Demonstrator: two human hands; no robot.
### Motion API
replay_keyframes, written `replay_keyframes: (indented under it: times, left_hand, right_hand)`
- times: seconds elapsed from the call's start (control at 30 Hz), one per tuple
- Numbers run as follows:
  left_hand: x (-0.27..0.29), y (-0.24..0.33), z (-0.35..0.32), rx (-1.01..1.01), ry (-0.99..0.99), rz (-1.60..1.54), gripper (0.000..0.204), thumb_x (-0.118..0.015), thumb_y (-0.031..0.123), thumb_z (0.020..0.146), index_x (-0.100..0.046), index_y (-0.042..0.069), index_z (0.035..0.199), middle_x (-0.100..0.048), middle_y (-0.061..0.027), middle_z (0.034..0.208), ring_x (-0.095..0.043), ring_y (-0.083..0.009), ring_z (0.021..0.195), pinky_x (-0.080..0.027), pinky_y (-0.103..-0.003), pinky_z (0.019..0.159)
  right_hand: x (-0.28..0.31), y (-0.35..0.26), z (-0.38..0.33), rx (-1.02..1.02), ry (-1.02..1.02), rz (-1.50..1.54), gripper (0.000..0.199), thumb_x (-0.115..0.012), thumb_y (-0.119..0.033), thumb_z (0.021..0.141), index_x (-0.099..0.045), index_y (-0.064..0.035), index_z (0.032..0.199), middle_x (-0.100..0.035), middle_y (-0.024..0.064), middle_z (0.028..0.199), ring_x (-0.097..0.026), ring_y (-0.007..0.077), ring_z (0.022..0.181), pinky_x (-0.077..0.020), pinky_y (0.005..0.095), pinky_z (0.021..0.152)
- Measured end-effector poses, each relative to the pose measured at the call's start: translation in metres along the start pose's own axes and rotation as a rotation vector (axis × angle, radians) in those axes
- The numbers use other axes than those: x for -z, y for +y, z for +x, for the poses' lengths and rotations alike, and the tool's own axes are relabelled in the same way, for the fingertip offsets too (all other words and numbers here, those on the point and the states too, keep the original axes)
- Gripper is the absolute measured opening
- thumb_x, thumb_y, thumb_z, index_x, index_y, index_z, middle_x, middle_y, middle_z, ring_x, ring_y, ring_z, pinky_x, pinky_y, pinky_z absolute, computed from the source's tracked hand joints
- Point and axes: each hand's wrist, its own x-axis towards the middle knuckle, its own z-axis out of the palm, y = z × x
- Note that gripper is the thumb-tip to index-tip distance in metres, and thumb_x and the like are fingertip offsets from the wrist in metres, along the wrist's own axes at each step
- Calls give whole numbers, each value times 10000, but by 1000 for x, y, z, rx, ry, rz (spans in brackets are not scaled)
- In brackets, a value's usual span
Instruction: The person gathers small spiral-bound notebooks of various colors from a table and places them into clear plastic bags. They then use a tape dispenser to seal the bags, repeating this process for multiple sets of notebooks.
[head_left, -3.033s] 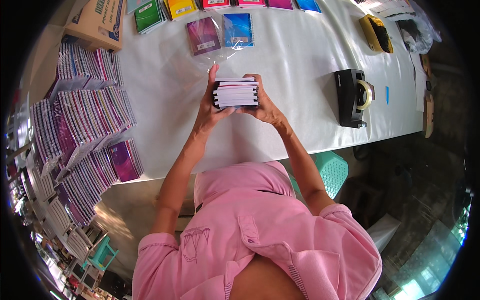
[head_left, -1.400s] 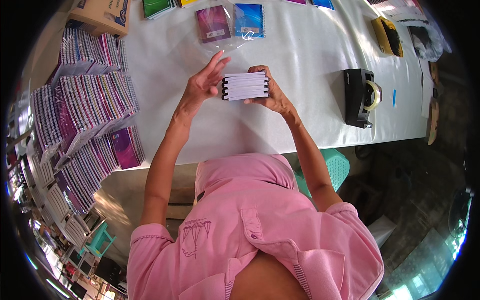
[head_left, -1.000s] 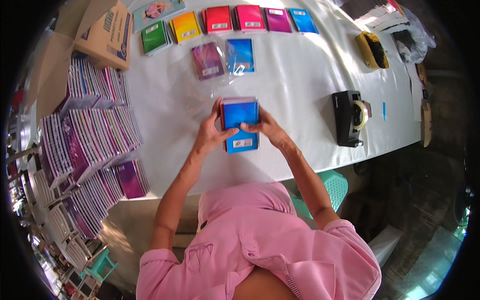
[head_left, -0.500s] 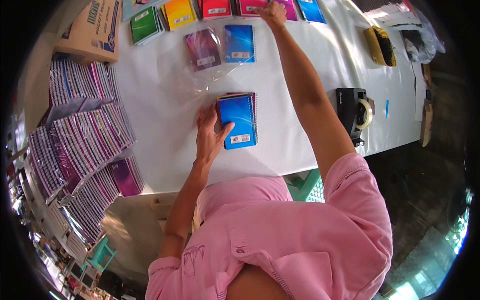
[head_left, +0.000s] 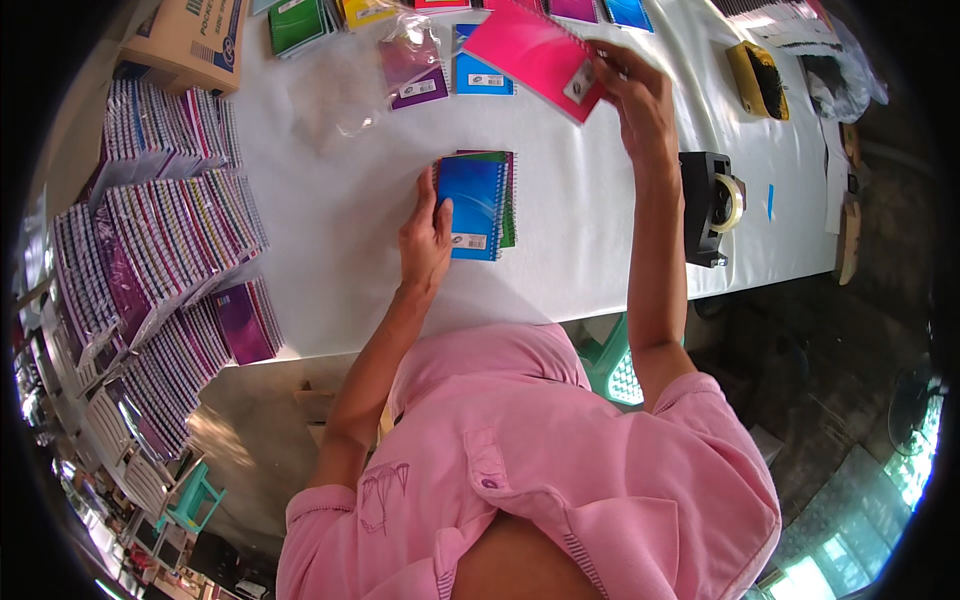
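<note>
A small stack of spiral notebooks (head_left: 473, 205) lies on the table before me, a blue one on top and edges of green and purple showing beneath. My left hand (head_left: 428, 240) grips the stack's left side, thumb on the blue cover. Raised over the table, my right hand (head_left: 632, 95) pinches a pink notebook (head_left: 535, 55) by its right end, tilted in the air. Behind the stack lie a purple notebook (head_left: 418, 88), partly under clear plastic film (head_left: 350, 100), and a blue notebook (head_left: 487, 78), partly hidden by the pink one.
Notebook piles in several colours, one green (head_left: 298, 25), line the far edge. A cardboard box (head_left: 185, 45) and tall wrapped notebook stacks (head_left: 170, 240) stand at left. At right are a tape dispenser (head_left: 703, 210) and a yellow container (head_left: 757, 80) with dark contents.
My right hand has come back from the far row, now holding a pink notebook. My left hand has closed on the stack's side, and green now shows at its right edge.
</note>
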Motion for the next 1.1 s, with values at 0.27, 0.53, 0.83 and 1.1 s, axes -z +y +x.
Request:
replay_keyframes:
  times: [0.27, 0.53, 0.83, 1.1]
  left_hand:
    - [-23, 40, -32, -416, -170, 559, 887, -707, 413, 759, -264, 105, 1463, -294, -256, 1450, -217, -490, 1350, -246, -614, 1042]
    - [-1, 55, -31, -296, -271, 363, 648, -569, 209, 906, -252, 86, 1458, -366, -244, 1416, -417, -408, 1263, -368, -510, 996]
    - [52, 79, -3, -494, 89, 256, 558, -459, 9, 930, -297, 131, 1450, -465, -183, 1376, -474, -347, 1249, -352, -448, 1039]
    - [56, 56, 2, -1030, -483, 314, 534, -585, 4, 791, -604, 299, 1235, -550, 86, 1316, -344, -309, 1355, -211, -575, 1108]
  right_hand:
    - [15, 32, -118, -454, 138, 368, 312, -627, 3, 814, -482, 81, 1079, -594, 135, 972, -634, 203, 864, -527, 351, 828]
    - [3, 16, -159, -346, 159, 500, 220, -602, 42, 812, -502, 8, 1005, -606, 99, 911, -646, 180, 846, -521, 359, 871]
    - [-59, 76, -180, 156, 184, -778, 286, -708, -57, 778, -502, 11, 965, -506, 171, 931, -547, 265, 755, -495, 356, 707]
    - [-15, 45, -156, -726, -47, 796, 702, -253, -611, 955, -529, 10, 1130, -596, 138, 1089, -573, 237, 1049, -491, 369, 876]
